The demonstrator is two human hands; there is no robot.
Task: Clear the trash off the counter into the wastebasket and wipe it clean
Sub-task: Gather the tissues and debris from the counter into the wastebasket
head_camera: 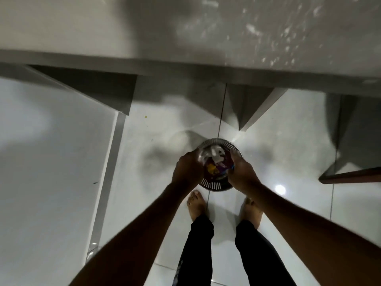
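Note:
A round metal wastebasket (214,185) with a slotted rim stands on the floor, just ahead of my bare feet. Inside it lies trash: colourful purple and yellow wrappers (214,169) and crumpled white paper (216,154). My left hand (187,168) is at the basket's left rim, closed on a clear plastic piece (202,156). At the right rim, my right hand (241,174) curls its fingers onto the wrappers. The counter (268,27) spans the top of the view, grey, with white specks and crumbs scattered on its right part.
The counter's front edge (185,68) overhangs the glossy white tiled floor (278,153). A large white surface (41,162) fills the left side. A brown wooden edge (350,176) juts in at the right. Small specks lie on the floor near the left panel.

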